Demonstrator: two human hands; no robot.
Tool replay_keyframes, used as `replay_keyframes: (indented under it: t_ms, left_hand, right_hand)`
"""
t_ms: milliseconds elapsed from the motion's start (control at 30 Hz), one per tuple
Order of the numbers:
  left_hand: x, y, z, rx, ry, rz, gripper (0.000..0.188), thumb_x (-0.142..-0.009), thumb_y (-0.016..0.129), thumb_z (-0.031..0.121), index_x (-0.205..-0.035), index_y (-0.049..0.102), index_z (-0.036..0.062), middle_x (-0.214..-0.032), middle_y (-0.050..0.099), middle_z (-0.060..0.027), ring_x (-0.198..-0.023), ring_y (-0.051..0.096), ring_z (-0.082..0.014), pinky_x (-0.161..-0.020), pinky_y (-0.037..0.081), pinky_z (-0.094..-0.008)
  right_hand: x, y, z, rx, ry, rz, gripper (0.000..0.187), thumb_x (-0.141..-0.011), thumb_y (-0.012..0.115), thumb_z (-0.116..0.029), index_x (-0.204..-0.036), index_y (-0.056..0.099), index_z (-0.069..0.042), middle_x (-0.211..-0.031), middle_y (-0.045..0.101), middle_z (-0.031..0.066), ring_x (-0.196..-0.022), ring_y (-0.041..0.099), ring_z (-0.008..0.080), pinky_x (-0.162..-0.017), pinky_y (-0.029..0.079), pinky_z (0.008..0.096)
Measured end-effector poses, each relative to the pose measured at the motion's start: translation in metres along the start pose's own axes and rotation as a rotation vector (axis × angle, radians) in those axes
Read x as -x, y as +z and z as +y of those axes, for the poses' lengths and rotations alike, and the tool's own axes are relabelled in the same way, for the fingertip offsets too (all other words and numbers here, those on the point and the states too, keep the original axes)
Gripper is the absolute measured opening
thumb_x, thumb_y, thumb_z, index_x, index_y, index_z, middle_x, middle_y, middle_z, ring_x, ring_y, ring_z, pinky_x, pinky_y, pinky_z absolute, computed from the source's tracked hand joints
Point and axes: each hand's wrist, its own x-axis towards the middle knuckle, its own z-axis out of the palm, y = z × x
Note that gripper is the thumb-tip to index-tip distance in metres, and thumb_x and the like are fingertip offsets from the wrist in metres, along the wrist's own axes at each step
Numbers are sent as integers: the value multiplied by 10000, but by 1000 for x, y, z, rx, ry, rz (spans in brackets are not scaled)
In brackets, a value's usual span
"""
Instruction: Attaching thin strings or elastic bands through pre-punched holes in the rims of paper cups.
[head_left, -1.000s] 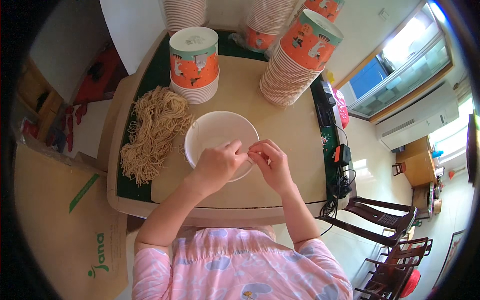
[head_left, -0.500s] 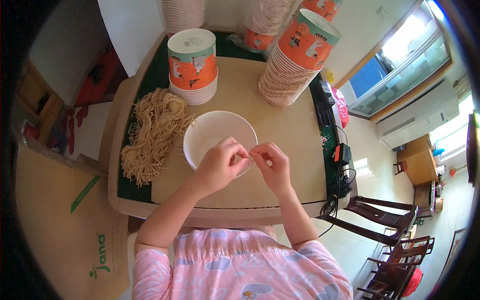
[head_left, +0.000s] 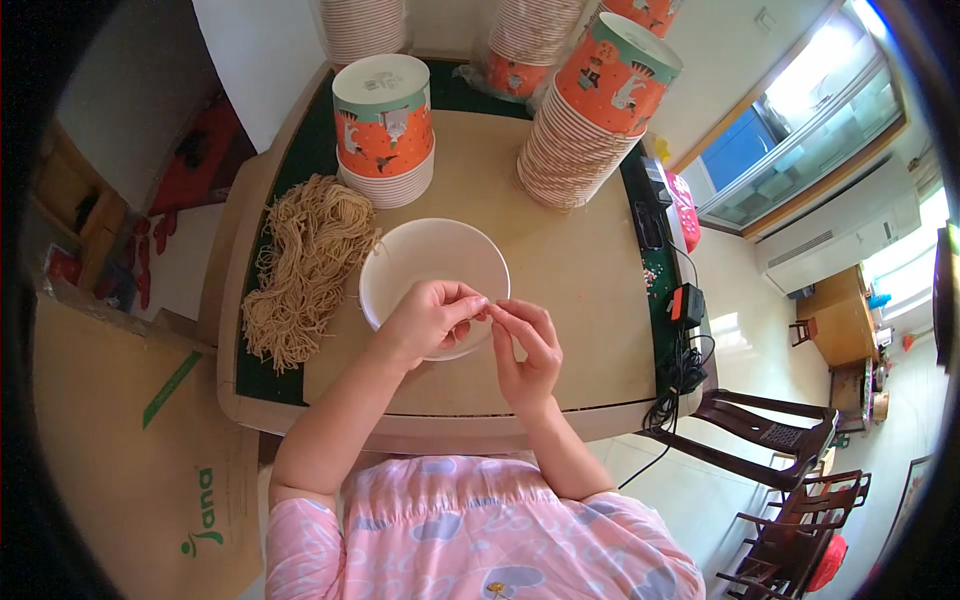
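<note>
A white paper bucket (head_left: 420,250) rests with its mouth toward me on the table, and a strand of beige cord touches its far left rim. Over its near right rim, the fingertips of my left hand (head_left: 425,325) and my right hand (head_left: 528,350) meet in a pinch. Whatever lies between them is too small to make out. Left of the bucket is a loose heap of beige cord (head_left: 308,265). Behind it stands a short stack of upside-down orange and green paper buckets (head_left: 385,135).
A taller stack of nested paper buckets (head_left: 595,115) stands at the back right, with more wrapped stacks (head_left: 515,70) behind. Black cables (head_left: 680,375) and an orange-black plug (head_left: 685,306) run along the table's right edge. A dark wooden chair (head_left: 765,435) is at right.
Both hands have shifted slightly left, with the fingertips still together. My right hand has turned more upright, its fingers pointing up and left. The bucket appears slightly further left.
</note>
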Motion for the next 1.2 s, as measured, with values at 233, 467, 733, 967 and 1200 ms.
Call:
replay_keyframes:
  t_ms: [233,467,733,967,1200]
  left_hand:
    - [2,-1,-4,-91,109,-36,82,-889,602,82,-930,650,30,-672,553,27,-542,461,-18,-441,315,-167]
    - [10,11,0,-495,349,144,73,-827,659,67,-856,680,3,-743,654,-2,-619,555,-51,-578,465,-223]
    - [20,20,0,-622,410,265,83,-780,682,43,-828,629,0,-749,636,-55,-594,560,-114,-563,464,-259]
    - [27,27,-3,-608,507,308,79,-767,678,17,-794,605,3,-754,608,-62,-594,570,-142,-562,469,-282]
    - [32,29,-4,-482,467,383,87,-838,634,28,-914,645,-14,-832,681,-102,-687,643,-151,-587,494,-276]
  right_hand:
    - [-2,-5,0,19,-25,-60,164,-820,622,71,-958,678,2,-963,634,115,-860,605,198,-753,490,283]
    - [-9,-9,7,-111,225,-135,88,-803,661,50,-881,646,11,-863,616,62,-765,533,126,-693,433,239]
    - [-9,-9,11,-177,252,-131,88,-781,661,62,-833,629,-1,-827,603,47,-745,521,117,-670,424,237]
    - [-10,-4,5,-68,179,-108,103,-771,658,68,-819,608,-7,-830,591,43,-743,518,117,-670,423,235]
    - [-5,-1,9,-146,188,-103,105,-786,646,71,-840,600,-6,-808,581,45,-707,507,119,-630,421,236]
